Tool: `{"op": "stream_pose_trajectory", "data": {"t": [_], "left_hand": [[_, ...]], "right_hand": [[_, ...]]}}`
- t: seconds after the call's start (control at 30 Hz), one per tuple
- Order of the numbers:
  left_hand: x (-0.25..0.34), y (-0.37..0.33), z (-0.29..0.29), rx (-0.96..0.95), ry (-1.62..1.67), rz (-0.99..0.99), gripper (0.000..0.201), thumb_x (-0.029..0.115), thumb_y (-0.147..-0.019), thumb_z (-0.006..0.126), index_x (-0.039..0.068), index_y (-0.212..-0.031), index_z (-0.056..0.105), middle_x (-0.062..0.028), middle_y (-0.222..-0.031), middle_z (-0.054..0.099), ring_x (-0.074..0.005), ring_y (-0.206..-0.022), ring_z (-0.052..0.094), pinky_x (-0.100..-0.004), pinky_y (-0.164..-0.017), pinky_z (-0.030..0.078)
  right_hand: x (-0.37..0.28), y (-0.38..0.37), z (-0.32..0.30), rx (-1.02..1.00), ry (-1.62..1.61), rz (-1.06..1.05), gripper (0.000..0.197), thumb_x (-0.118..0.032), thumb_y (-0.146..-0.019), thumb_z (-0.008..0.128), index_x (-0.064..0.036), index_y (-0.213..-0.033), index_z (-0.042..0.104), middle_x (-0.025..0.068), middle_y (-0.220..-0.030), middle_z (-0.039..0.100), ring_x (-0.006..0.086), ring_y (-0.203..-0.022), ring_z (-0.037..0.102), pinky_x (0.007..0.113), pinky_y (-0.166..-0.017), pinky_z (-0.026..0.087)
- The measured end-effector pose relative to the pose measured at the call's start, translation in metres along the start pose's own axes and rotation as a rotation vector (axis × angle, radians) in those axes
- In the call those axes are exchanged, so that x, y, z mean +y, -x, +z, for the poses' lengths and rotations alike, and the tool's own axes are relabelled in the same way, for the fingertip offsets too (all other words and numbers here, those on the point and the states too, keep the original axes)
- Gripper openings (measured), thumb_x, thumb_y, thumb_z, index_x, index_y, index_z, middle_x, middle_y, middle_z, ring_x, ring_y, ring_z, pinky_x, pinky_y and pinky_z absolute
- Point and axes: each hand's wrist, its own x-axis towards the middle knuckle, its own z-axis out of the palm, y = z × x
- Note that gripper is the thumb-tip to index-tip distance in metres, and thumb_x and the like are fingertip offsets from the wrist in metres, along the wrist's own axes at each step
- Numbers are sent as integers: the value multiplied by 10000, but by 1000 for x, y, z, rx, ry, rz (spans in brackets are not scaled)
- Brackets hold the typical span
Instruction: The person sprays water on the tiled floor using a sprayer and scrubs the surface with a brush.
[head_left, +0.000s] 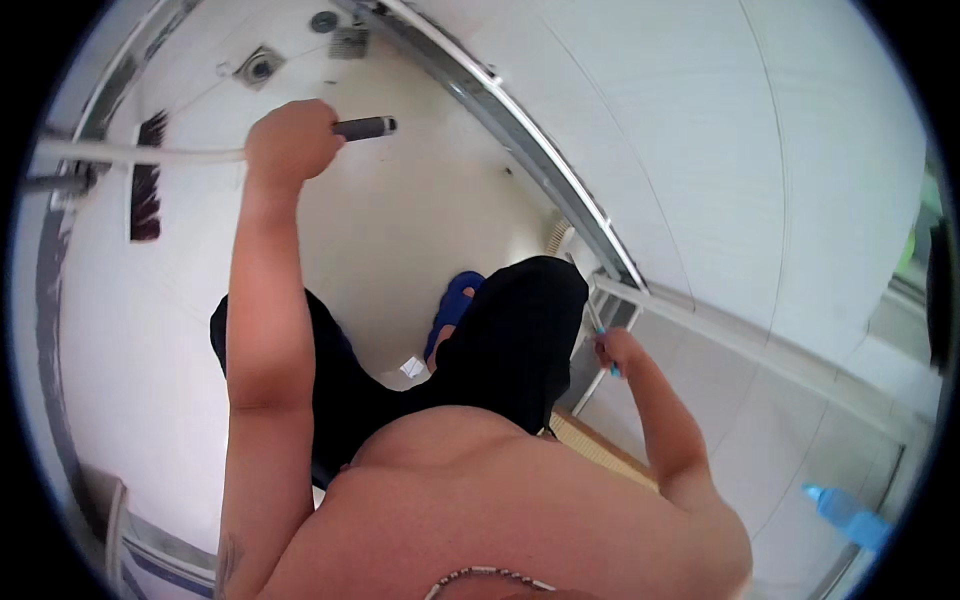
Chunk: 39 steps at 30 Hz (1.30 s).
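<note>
My left hand [290,140] is raised at the upper left, its fingers wrapped round a pale pole [190,154]. The pole's dark grey grip end [366,128] sticks out to the right of the fist, and its other end runs off toward the left wall. At the right, beside my knee, my right hand [618,350] is closed round a thin stick [597,318] with light-blue parts. The stick slants up and left toward a pale ribbed thing [558,236] near the metal track; whether they touch, I cannot tell.
A square floor drain [260,67] lies at the far left. A metal track [540,155] crosses diagonally by a white tiled wall [720,130]. My foot wears a blue slipper [455,308]; a white scrap [412,367] lies nearby. A blue bottle [850,518] is at lower right.
</note>
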Motion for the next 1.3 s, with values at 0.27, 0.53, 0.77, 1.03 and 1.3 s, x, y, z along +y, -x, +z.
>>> {"op": "stream_pose_trajectory", "data": {"t": [0.27, 0.53, 0.77, 1.03, 1.3], "left_hand": [[4, 8, 3, 54, 4, 63, 279, 303, -782, 623, 163, -1018, 679, -57, -963, 664, -265, -903, 622, -400, -770, 500], [-10, 17, -13, 61, 59, -30, 209, 278, -804, 627, 171, -970, 692, -51, -915, 670, -255, -862, 632, -381, -722, 506], [-30, 13, -17, -28, 115, -156, 271, 266, -770, 618, 96, -963, 702, -150, -890, 666, -312, -843, 633, -397, -755, 492], [-72, 16, -16, 101, 137, -324, 247, 256, -803, 618, 58, -931, 691, -158, -938, 661, -331, -886, 627, -418, -769, 490], [-81, 20, -21, 56, 113, -415, 283, 272, -789, 602, 65, -961, 688, -191, -957, 650, -354, -905, 618, -418, -795, 477]], "right_hand": [[-101, -115, 13, 173, 258, 326, 288, -66, -815, 519, -90, -545, 421, 13, -501, 430, 118, -392, 443, 252, -356, 379], [-272, -77, 104, -168, -25, 379, 204, 66, -678, 571, -78, -652, 428, 26, -557, 439, 128, -464, 489, 218, -399, 416], [-371, 71, 217, -289, 285, 119, 149, 8, -755, 534, -76, -677, 439, 7, -540, 443, 104, -442, 461, 215, -386, 394], [-381, 108, 190, -430, 398, -351, 122, -22, -746, 532, -51, -642, 475, 46, -534, 450, 135, -410, 428, 272, -362, 337], [-299, 67, 113, -63, 1068, -804, 355, -167, -844, 538, 58, -1105, 449, 180, -691, 596, 253, -491, 603, 385, -429, 470]]}}
